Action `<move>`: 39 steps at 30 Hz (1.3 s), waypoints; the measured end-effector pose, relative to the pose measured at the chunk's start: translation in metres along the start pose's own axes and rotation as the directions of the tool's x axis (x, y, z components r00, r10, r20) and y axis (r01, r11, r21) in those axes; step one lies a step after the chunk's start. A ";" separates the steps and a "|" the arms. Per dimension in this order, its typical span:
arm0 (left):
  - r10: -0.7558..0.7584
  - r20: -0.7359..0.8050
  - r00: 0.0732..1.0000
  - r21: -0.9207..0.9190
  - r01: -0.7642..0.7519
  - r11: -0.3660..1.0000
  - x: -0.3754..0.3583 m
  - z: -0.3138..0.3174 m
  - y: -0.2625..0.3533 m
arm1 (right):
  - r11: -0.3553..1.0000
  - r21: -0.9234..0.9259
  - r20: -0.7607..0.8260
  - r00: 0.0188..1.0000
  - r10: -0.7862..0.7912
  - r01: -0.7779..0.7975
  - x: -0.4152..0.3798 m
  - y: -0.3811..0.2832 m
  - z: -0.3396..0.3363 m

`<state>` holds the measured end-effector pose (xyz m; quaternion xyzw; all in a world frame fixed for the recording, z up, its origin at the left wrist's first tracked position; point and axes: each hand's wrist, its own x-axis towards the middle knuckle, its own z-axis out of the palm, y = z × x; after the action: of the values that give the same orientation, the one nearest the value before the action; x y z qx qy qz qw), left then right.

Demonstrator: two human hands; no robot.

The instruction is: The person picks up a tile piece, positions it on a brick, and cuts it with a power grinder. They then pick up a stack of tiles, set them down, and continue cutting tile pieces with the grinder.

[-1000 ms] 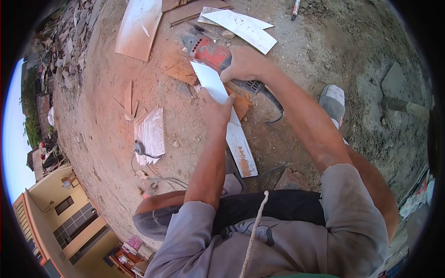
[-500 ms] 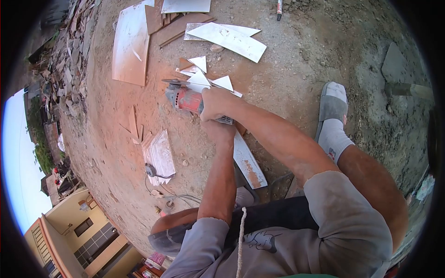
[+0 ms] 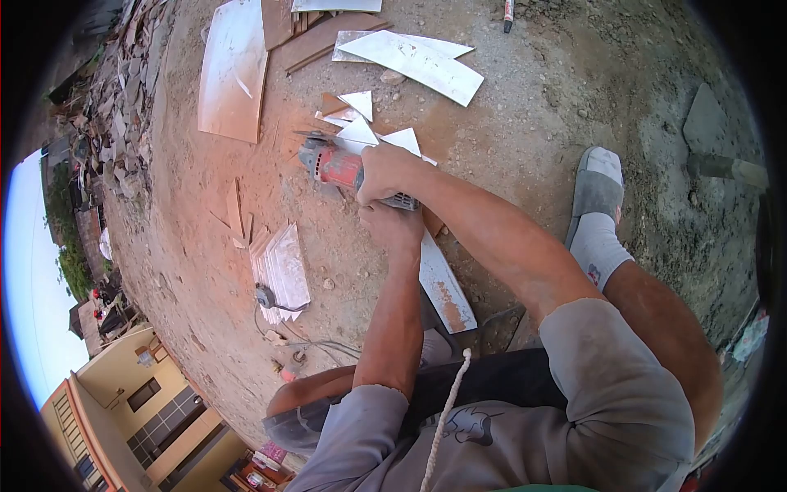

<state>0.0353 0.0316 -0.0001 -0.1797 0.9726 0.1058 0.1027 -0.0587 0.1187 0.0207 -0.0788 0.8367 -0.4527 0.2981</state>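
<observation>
A red and grey angle grinder [image 3: 338, 167] lies across my grip, its disc [image 3: 308, 134] at the far left end. My right hand [image 3: 384, 170] wraps over the tool's body from above. Just below, my left hand [image 3: 392, 225] is closed against the underside of its rear end, with the fingertips partly hidden. Cut white tile pieces [image 3: 357, 134] lie right beside the grinder head. A long white tile strip [image 3: 447, 287] with a brown patch runs from under my wrists toward my foot.
White and brown tile boards [image 3: 233, 74] lie at the top, with more white tile strips [image 3: 418, 66]. A stack of tile offcuts [image 3: 281, 266] sits at left, with a small grey device [image 3: 264, 296] and cable. A marker [image 3: 508, 16] lies at the top; a hammer-like tool [image 3: 725, 168] lies right.
The view has shifted slightly, so the ground items sit a little differently. Both hands stay on the grinder, which keeps nearly the same place beside the cut tile pieces.
</observation>
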 end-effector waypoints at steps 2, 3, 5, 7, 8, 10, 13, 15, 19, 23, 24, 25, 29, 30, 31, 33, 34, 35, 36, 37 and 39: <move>-0.028 -0.023 0.999 -0.011 0.027 1.000 -0.001 0.001 0.000 | 1.000 -0.026 -0.009 1.000 0.014 -0.014 0.002 -0.001 -0.001; -0.027 -0.024 0.999 -0.013 0.026 1.000 -0.001 0.002 0.000 | 0.998 -0.052 -0.015 1.000 0.024 -0.025 0.002 -0.002 -0.003; -0.029 -0.035 0.999 -0.016 0.028 0.999 -0.001 0.001 0.000 | 0.997 -0.064 -0.002 1.000 0.031 -0.031 0.001 -0.003 -0.003; -0.007 -0.018 1.000 -0.013 0.007 1.000 0.002 0.004 -0.005 | 0.997 -0.075 0.013 0.999 0.038 -0.037 -0.002 -0.005 -0.006; 0.014 0.000 1.000 -0.008 -0.014 1.000 0.004 0.005 -0.009 | 0.996 -0.075 0.013 0.999 0.045 -0.044 -0.004 -0.006 -0.007; -0.006 0.023 1.000 -0.010 0.006 1.000 0.001 -0.001 -0.005 | 0.996 -0.072 0.013 0.998 0.053 -0.052 -0.007 -0.006 -0.006; -0.021 0.034 0.999 -0.004 0.021 1.000 0.002 0.000 -0.005 | 0.996 -0.077 0.017 0.998 0.053 -0.052 -0.008 -0.006 -0.007; -0.020 0.026 0.999 0.004 0.020 1.000 0.003 0.003 -0.007 | 0.996 -0.055 0.023 0.997 0.075 -0.074 -0.009 -0.005 -0.005; 0.032 -0.044 0.999 -0.060 -0.035 0.998 0.006 0.010 -0.014 | 0.995 -0.061 0.015 0.997 0.080 -0.079 -0.011 -0.004 -0.004; 0.027 -0.093 0.995 -0.125 -0.038 0.991 0.002 0.009 -0.012 | 0.993 -0.099 0.038 0.997 0.069 -0.065 -0.015 -0.003 -0.008; 0.026 -0.093 0.995 -0.127 -0.037 0.991 0.001 0.009 -0.012 | 0.993 -0.098 0.044 0.997 0.066 -0.061 -0.016 -0.003 -0.009; 0.038 -0.094 0.995 -0.120 -0.049 0.992 0.001 0.010 -0.013 | 0.993 -0.100 0.044 0.997 0.065 -0.061 -0.017 -0.002 -0.009; 0.090 -0.118 0.989 -0.098 -0.102 0.990 0.002 0.012 -0.017 | 0.993 -0.094 0.044 0.997 0.069 -0.065 -0.023 0.000 -0.011; 0.091 -0.117 0.989 -0.098 -0.102 0.990 0.003 0.015 -0.019 | 0.993 -0.089 0.050 0.996 0.076 -0.072 -0.025 0.000 -0.012; 0.113 -0.144 0.983 -0.114 -0.130 0.985 0.004 0.017 -0.020 | 0.993 -0.088 0.051 0.996 0.077 -0.073 -0.026 0.001 -0.013; 0.131 -0.172 0.976 -0.128 -0.154 0.980 0.005 0.019 -0.024 | 0.994 -0.087 0.045 0.996 0.076 -0.071 -0.030 0.002 -0.013; 0.139 -0.183 0.973 -0.108 -0.161 0.981 0.005 0.021 -0.024 | 0.994 -0.088 0.046 0.996 0.075 -0.071 -0.031 0.003 -0.014; 0.148 -0.194 0.970 -0.089 -0.168 0.982 0.006 0.022 -0.025 | 0.993 -0.087 0.053 0.995 0.080 -0.076 -0.033 0.004 -0.014; 0.149 -0.194 0.970 -0.090 -0.168 0.982 0.007 0.024 -0.028 | 0.993 -0.086 0.060 0.994 0.087 -0.081 -0.034 0.006 -0.014; 0.202 -0.171 0.964 -0.049 -0.213 0.976 0.010 0.025 -0.032 | 0.993 -0.086 0.058 0.994 0.088 -0.083 -0.035 0.007 -0.013; 0.256 -0.146 0.956 -0.009 -0.260 0.966 0.008 0.022 -0.028 | 0.992 -0.081 0.029 0.994 0.105 -0.102 -0.039 0.009 -0.012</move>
<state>0.0418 0.0082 -0.0282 -0.0597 0.9910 0.1187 0.0153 -0.0329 0.1477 0.0350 -0.0546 0.8518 -0.4018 0.3316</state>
